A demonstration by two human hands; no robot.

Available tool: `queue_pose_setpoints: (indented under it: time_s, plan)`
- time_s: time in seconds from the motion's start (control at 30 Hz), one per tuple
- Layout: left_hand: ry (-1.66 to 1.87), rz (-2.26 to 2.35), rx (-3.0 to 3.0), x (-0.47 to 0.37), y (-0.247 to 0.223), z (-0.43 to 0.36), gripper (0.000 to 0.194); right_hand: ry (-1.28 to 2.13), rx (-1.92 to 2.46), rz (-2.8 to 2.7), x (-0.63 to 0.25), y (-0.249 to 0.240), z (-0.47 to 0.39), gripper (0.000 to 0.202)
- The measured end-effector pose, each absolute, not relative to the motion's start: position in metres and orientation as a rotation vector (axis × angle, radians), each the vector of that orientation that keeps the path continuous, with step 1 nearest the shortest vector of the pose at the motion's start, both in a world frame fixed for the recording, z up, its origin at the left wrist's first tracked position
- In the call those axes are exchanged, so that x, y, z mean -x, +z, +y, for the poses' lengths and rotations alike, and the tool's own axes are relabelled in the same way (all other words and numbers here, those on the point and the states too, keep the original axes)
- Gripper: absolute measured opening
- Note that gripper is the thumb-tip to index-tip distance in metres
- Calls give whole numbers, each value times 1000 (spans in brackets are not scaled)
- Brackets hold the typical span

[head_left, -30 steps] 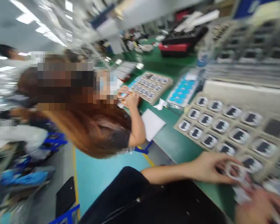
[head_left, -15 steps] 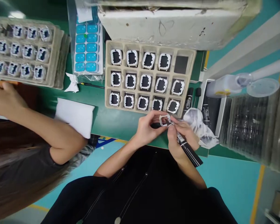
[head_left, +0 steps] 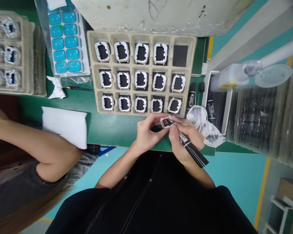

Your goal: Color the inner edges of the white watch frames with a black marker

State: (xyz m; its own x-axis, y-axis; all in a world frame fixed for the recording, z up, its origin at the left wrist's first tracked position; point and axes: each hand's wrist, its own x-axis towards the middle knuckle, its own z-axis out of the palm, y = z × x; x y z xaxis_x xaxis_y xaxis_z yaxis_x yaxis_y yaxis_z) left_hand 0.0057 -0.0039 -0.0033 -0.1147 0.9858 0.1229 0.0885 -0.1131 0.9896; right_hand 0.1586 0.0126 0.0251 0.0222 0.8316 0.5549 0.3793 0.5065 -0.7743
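Observation:
Between its thumb and fingers, my left hand (head_left: 148, 132) pinches a small white watch case (head_left: 164, 122) near the table's front edge. My right hand (head_left: 185, 138) is closed around a black marker pen (head_left: 194, 152), whose tip meets the case's frame; the exact contact point is too small to make out. Just beyond my hands lies a beige compartment tray (head_left: 146, 33). Similar white watch cases with dark centres, such as this one (head_left: 160, 53), sit in its compartments. The far right compartment (head_left: 180, 56) shows only its dark bottom.
A crumpled, stained cloth (head_left: 205, 125) lies right of my hand, by a box (head_left: 226, 123) of markers. A bottle (head_left: 226, 78) and stacked trays (head_left: 256, 120) stand further right. Blue pieces in a bag (head_left: 69, 42) lie left. A co-worker's arm (head_left: 36, 139) rests beside white paper (head_left: 64, 126).
The camera view has shifted, so the tray appears further left and larger. My hands keep hold of the watch case and marker, with only slight movement against each other.

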Motion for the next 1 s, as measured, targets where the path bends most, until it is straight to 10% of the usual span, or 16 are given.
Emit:
queue_pose_setpoints:
  time_s: [1.0]
  plan:
    - [1280,1509,-1556,-7,2,-10,30,385,1102,-1679,-159,27,9,18]
